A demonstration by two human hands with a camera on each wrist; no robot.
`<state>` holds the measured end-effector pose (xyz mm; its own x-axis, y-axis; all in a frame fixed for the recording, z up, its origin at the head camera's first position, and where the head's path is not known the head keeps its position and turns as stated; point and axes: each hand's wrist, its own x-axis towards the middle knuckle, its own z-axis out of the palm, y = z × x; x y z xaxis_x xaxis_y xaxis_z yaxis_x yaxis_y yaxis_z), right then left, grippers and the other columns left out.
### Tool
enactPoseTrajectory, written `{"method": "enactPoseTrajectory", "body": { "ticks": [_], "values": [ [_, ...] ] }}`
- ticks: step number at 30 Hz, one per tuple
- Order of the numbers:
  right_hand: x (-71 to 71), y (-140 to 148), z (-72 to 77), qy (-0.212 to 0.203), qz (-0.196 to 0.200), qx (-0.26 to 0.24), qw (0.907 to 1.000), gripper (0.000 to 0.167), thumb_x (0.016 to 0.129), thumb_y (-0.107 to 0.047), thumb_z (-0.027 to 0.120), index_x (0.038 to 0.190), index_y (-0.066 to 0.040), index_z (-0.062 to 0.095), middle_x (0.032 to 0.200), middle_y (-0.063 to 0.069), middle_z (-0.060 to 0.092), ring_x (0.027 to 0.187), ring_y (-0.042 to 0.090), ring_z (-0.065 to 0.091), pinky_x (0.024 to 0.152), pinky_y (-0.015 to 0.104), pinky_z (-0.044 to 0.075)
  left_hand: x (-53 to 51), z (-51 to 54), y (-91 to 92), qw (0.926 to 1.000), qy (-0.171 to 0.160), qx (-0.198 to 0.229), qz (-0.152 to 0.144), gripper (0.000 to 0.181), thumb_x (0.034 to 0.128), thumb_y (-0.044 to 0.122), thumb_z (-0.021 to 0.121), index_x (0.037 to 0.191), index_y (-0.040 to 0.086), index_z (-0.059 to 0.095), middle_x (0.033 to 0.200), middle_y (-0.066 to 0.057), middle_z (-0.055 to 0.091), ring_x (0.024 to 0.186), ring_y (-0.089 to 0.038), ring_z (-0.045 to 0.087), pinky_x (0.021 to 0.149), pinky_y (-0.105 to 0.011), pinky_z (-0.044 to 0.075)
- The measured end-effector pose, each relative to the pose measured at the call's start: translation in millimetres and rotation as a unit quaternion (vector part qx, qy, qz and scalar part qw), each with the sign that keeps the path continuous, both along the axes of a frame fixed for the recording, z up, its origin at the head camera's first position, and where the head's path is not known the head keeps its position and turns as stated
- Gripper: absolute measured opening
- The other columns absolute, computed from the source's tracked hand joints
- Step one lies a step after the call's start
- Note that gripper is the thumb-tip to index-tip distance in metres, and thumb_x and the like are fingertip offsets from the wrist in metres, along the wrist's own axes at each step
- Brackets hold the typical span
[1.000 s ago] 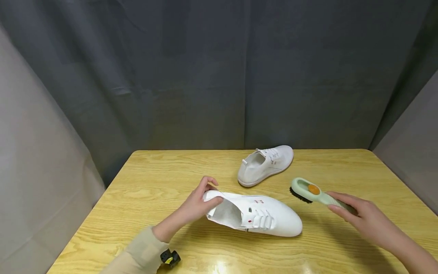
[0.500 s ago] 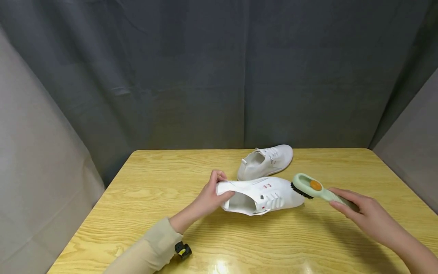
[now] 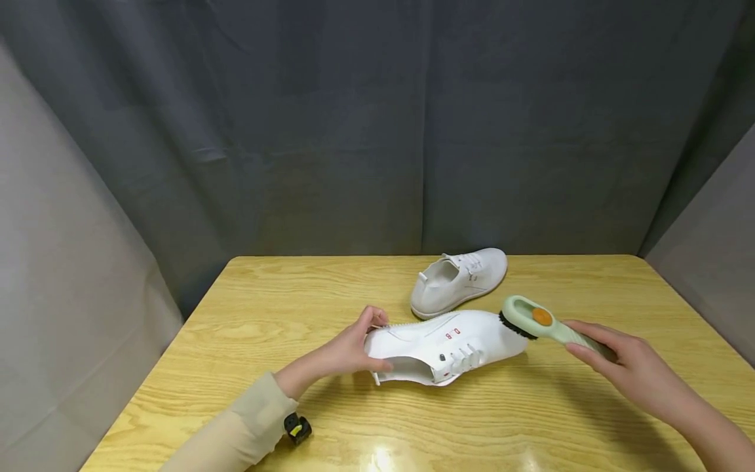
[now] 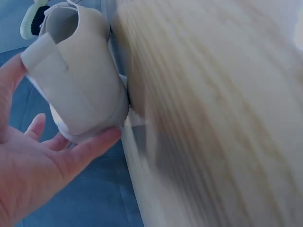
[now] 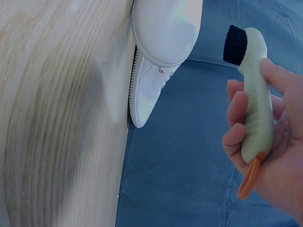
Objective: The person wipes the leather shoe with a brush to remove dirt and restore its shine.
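Note:
A white lace-up shoe [image 3: 413, 341] lies toe to the right in the middle of the table. My left hand [image 3: 348, 351] grips it at the heel, with the thumb at the collar and fingers round the back; the left wrist view shows the heel [image 4: 80, 90] between them. My right hand [image 3: 637, 373] holds a pale green shoe brush [image 5: 258, 104] by its handle. Its black bristles [image 5: 235, 45] face the shoe. In the head view the brush head overlaps the toe, but the right wrist view shows a gap between them.
A second white shoe [image 3: 457, 282] stands just behind the first, near the table's [image 3: 283, 288] back edge. By the left sleeve is a small black device [image 3: 297, 429]. Dark grey curtain [image 3: 330, 131] hangs behind the table, with pale cloth [image 3: 71, 275] at the left side.
The held shoe first moved right and away, then came slightly back left and turned a little, showing more of its side. The shoe brush shifted slightly up and left.

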<state>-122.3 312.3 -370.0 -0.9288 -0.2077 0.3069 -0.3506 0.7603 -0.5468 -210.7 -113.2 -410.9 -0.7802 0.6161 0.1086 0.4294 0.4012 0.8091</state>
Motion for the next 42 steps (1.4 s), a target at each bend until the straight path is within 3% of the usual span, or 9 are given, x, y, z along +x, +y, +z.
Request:
{"method": "enactPoseTrajectory", "body": {
  "ticks": [3,12,18,22,26,35,42],
  "values": [
    [0.3,0,-0.9,0.002,-0.001,0.0,1.0,0.035,0.095,-0.019,0.065,0.128,-0.006,0.062,0.111,-0.007,0.063,0.084,0.0,0.056,0.062,0.022,0.045,2.0,1.1,-2.5,0.9999,0.002,-0.013,-0.006,0.072,0.0727,0.014,0.086,0.123,0.011,0.035,0.129,-0.008,0.048,0.125,-0.026,0.045,0.102,-0.047,0.034],
    [-0.6,-3,-2.5,0.003,0.005,0.0,1.0,0.036,0.094,-0.014,0.065,0.128,-0.003,0.061,0.116,0.017,0.064,0.083,-0.002,0.054,0.061,0.02,0.043,1.1,-2.1,-5.1,0.9995,0.025,-0.015,-0.012,0.078,0.0705,0.01,0.088,0.129,0.012,0.036,0.132,-0.008,0.047,0.124,-0.021,0.045,0.104,-0.044,0.034],
    [-0.7,-4,-1.9,0.006,0.005,0.005,1.0,0.036,0.094,-0.013,0.066,0.128,-0.002,0.061,0.117,0.019,0.064,0.084,-0.004,0.053,0.061,0.019,0.043,0.2,-4.1,-11.5,0.9987,0.018,-0.03,-0.038,0.085,0.0723,0.012,0.087,0.136,0.013,0.031,0.139,-0.008,0.041,0.131,-0.022,0.039,0.107,-0.045,0.03],
    [-0.6,-4,-1.3,0.007,0.007,0.004,0.9999,0.036,0.094,-0.013,0.066,0.128,-0.002,0.061,0.117,0.019,0.064,0.083,-0.002,0.053,0.061,0.02,0.043,2.0,-5.1,-15.5,0.9979,-0.026,-0.03,-0.051,0.088,0.0751,0.009,0.085,0.141,0.008,0.026,0.143,-0.009,0.035,0.133,-0.023,0.035,0.104,-0.041,0.036],
    [-0.8,-5,-1.0,0.006,0.008,0.002,0.9999,0.036,0.094,-0.012,0.065,0.128,-0.001,0.061,0.117,0.02,0.063,0.082,-0.002,0.053,0.06,0.021,0.043,4.7,-5.7,-15.5,0.9961,-0.064,-0.038,-0.048,0.085,0.0768,0.006,0.083,0.141,0.009,0.027,0.139,-0.005,0.037,0.124,-0.02,0.042,0.093,-0.03,0.046],
    [-1.4,-7,-2.6,0.0,0.01,0.004,0.9999,0.036,0.094,-0.014,0.065,0.128,-0.002,0.062,0.119,0.02,0.063,0.089,-0.007,0.052,0.062,0.02,0.045,11.3,-9.5,-14.9,0.9925,-0.026,-0.114,-0.037,0.114,0.0665,0.016,0.091,0.15,0.011,0.014,0.145,-0.005,0.032,0.132,-0.018,0.035,0.108,-0.038,0.029],
    [-2.4,-10,-2.9,0.007,0.014,0.007,0.9998,0.035,0.094,-0.015,0.066,0.127,-0.003,0.062,0.12,0.02,0.063,0.093,-0.008,0.052,0.064,0.018,0.045,10.6,-7.2,-13.6,0.9888,0.013,-0.148,-0.014,0.105,0.0694,0.023,0.089,0.147,0.014,0.02,0.137,-0.005,0.044,0.122,-0.018,0.045,0.1,-0.037,0.037]
  ]
}}
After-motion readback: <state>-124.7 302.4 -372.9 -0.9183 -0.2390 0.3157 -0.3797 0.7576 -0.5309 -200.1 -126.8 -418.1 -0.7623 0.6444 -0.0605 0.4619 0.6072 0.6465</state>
